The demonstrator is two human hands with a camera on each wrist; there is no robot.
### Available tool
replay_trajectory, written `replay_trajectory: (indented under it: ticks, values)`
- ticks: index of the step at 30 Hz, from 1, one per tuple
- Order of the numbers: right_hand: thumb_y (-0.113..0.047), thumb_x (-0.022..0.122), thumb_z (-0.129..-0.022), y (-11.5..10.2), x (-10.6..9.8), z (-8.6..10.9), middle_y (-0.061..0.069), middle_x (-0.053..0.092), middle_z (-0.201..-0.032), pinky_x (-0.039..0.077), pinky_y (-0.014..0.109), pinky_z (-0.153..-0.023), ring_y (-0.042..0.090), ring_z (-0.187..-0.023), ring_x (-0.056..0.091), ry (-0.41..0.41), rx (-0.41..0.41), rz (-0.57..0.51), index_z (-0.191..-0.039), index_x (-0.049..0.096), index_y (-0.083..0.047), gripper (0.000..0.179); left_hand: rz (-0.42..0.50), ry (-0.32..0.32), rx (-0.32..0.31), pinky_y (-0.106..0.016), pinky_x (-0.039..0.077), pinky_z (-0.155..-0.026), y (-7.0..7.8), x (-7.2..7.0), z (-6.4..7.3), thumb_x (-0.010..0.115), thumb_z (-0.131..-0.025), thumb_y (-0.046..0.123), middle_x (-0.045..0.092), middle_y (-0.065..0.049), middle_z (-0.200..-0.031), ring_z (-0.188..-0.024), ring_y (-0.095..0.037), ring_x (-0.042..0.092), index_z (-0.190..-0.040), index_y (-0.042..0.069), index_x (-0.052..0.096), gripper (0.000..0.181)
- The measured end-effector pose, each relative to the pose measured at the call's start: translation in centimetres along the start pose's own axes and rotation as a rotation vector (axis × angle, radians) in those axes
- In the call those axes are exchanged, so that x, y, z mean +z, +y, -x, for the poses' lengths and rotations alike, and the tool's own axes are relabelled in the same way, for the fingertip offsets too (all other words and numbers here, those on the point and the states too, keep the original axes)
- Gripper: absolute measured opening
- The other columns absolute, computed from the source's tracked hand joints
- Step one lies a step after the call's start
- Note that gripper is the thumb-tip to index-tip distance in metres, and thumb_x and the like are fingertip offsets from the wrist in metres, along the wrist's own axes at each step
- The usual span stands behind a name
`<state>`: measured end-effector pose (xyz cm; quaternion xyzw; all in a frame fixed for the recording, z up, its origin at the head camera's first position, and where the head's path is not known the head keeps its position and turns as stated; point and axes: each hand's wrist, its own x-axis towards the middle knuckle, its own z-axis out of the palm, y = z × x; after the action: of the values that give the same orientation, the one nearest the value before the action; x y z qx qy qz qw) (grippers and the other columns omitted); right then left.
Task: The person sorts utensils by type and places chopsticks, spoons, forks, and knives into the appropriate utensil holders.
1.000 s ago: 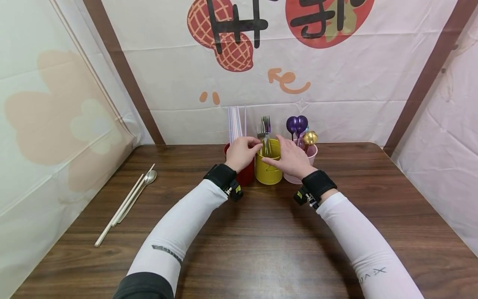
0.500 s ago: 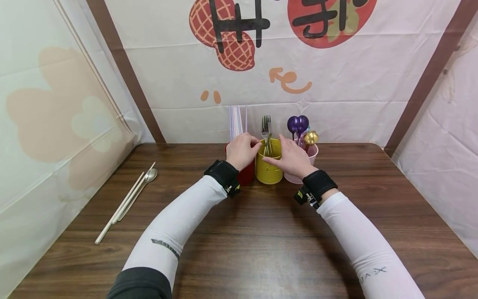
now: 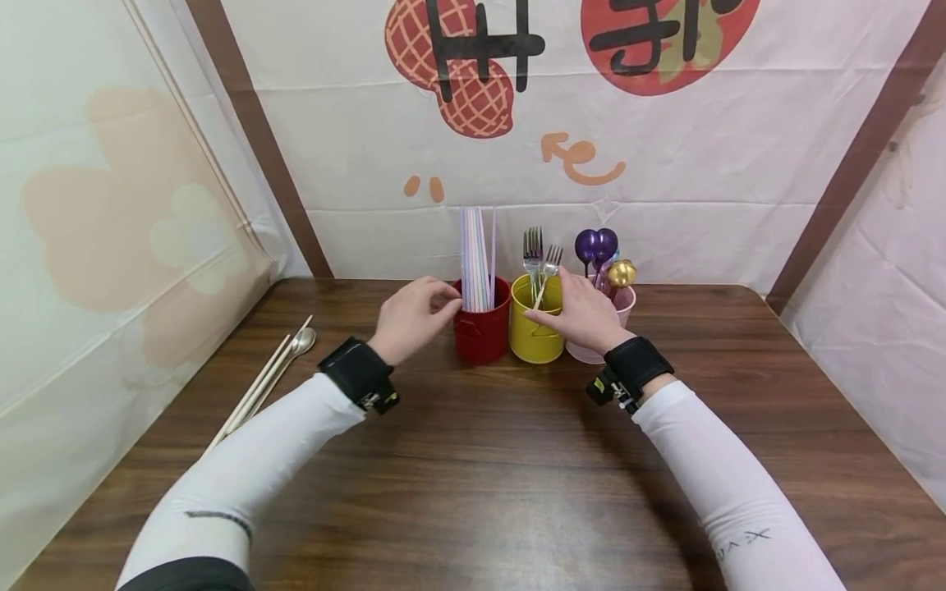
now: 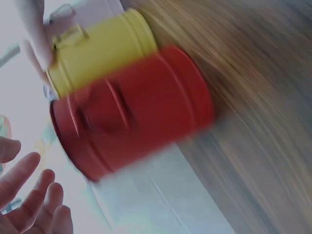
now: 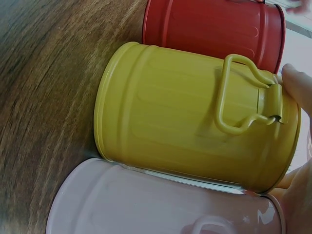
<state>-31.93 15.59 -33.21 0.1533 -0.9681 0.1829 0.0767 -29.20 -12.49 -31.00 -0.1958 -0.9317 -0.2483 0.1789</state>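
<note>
My right hand [image 3: 587, 313] holds the yellow bucket [image 3: 536, 338] by its rim, the thumb across the front and the fingers at the right side. Inside that bucket stand a few forks [image 3: 532, 246]; one fork [image 3: 551, 263] leans to the right against the rim. My left hand [image 3: 414, 318] is in the air just left of the red bucket [image 3: 482, 338], with loosely bent fingers and nothing in them. In the left wrist view the left fingers [image 4: 36, 200] are spread apart from the red bucket. Striped straws [image 3: 476, 258] fill the red bucket.
A pink bucket [image 3: 586, 353] with purple spoons [image 3: 595, 245] and a gold spoon [image 3: 622, 273] stands against the yellow one. Chopsticks [image 3: 254, 386] and a silver spoon [image 3: 301, 341] lie on the left of the wooden table [image 3: 473, 492]. A printed cloth wall [image 3: 355, 164] closes off the back.
My left hand has left the yellow bucket and moved left past the red one. A fork now leans right in the yellow bucket. My right hand stays at its rim.
</note>
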Motion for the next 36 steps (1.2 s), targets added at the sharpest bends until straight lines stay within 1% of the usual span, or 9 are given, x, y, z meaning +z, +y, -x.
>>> replay_trajectory:
  ticks: [4, 8, 14, 18, 22, 26, 28, 32, 36]
  values:
    - [-0.073, 0.054, -0.082, 0.0, 0.0, 0.0, 0.024, 0.037, -0.148, 0.04, 0.055, -0.099, 0.039, -0.133, 0.038, 0.006, -0.001, 0.001, -0.151, 0.02, 0.001, 0.107, -0.029, 0.02, -0.049, -0.041, 0.049, -0.067, -3.1, -2.3, 1.6, 0.062, -0.095, 0.033, 0.066, -0.003, -0.097, -0.085, -0.019, 0.063, -0.105, 0.013, 0.071, 0.024]
    - [-0.073, 0.055, -0.083, -0.1, 0.0, 0.0, 0.024, 0.037, -0.147, 0.041, 0.055, -0.099, 0.038, -0.133, 0.038, 0.003, -0.002, 0.0, -0.151, 0.02, 0.001, 0.107, -0.054, 0.039, -0.121, -0.044, 0.046, -0.068, -6.5, -4.4, 2.9, 0.06, -0.097, 0.033, 0.066, -0.008, -0.096, -0.084, -0.024, 0.062, -0.107, 0.011, 0.07, 0.026]
    - [-0.071, 0.055, -0.083, -0.2, -0.1, 0.0, 0.024, 0.037, -0.148, 0.041, 0.054, -0.099, 0.038, -0.134, 0.037, -0.004, -0.004, 0.003, -0.151, 0.019, 0.002, 0.106, -0.097, 0.029, -0.253, -0.047, 0.044, -0.067, -11.5, -7.6, 4.1, 0.051, -0.099, 0.043, 0.067, -0.014, -0.099, -0.088, -0.031, 0.061, -0.111, 0.01, 0.068, 0.039]
    - [-0.071, 0.055, -0.083, -0.1, -0.1, 0.0, 0.024, 0.037, -0.147, 0.041, 0.055, -0.099, 0.038, -0.133, 0.038, -0.002, -0.002, 0.004, -0.151, 0.02, 0.002, 0.106, -0.117, 0.01, -0.299, -0.049, 0.044, -0.07, -14.4, -8.9, 4.9, 0.05, -0.098, 0.044, 0.068, -0.017, -0.102, -0.092, -0.034, 0.062, -0.111, 0.008, 0.068, 0.042]
    - [-0.072, 0.055, -0.083, 0.0, 0.0, 0.0, 0.024, 0.036, -0.148, 0.04, 0.055, -0.1, 0.038, -0.134, 0.036, -0.006, 0.003, 0.002, -0.152, 0.019, 0.002, 0.107, -0.138, -0.058, -0.32, -0.051, 0.045, -0.071, -16.5, -9.4, 5.8, 0.052, -0.097, 0.04, 0.067, -0.02, -0.102, -0.092, -0.037, 0.062, -0.108, 0.003, 0.067, 0.04]
    - [-0.072, 0.054, -0.083, 0.1, 0.0, 0.0, 0.024, 0.034, -0.15, 0.038, 0.055, -0.102, 0.038, -0.135, 0.035, -0.011, 0.004, -0.004, -0.152, 0.018, 0.002, 0.108, -0.203, -0.188, -0.349, -0.053, 0.046, -0.069, -18.2, -9.4, 6.7, 0.058, -0.094, 0.033, 0.067, -0.022, -0.102, -0.092, -0.041, 0.062, -0.104, 0.0, 0.066, 0.036]
    - [-0.073, 0.054, -0.083, 0.1, 0.0, 0.0, 0.024, 0.035, -0.149, 0.038, 0.055, -0.102, 0.038, -0.135, 0.035, -0.01, 0.002, -0.006, -0.152, 0.018, 0.002, 0.108, -0.248, -0.238, -0.363, -0.054, 0.046, -0.066, -18.7, -9.2, 7.1, 0.062, -0.091, 0.029, 0.067, -0.022, -0.1, -0.089, -0.042, 0.062, -0.102, -0.001, 0.066, 0.033]
    - [-0.073, 0.054, -0.083, 0.2, 0.0, -0.1, 0.023, 0.035, -0.149, 0.038, 0.055, -0.102, 0.037, -0.135, 0.035, -0.003, 0.003, -0.013, -0.152, 0.018, 0.001, 0.108, -0.312, -0.276, -0.377, -0.051, 0.046, -0.058, -19.5, -8.6, 7.7, 0.066, -0.084, 0.022, 0.068, -0.018, -0.084, -0.076, -0.037, 0.063, -0.089, 0.001, 0.068, 0.022]
    - [-0.073, 0.054, -0.082, 0.3, 0.1, -0.1, 0.023, 0.036, -0.149, 0.039, 0.054, -0.101, 0.037, -0.135, 0.036, 0.002, 0.004, -0.016, -0.152, 0.019, 0.001, 0.107, -0.308, -0.327, -0.404, -0.049, 0.046, -0.054, -20.0, -8.1, 8.3, 0.071, -0.079, 0.019, 0.063, -0.009, -0.069, -0.068, -0.031, 0.061, -0.072, 0.008, 0.065, 0.014]
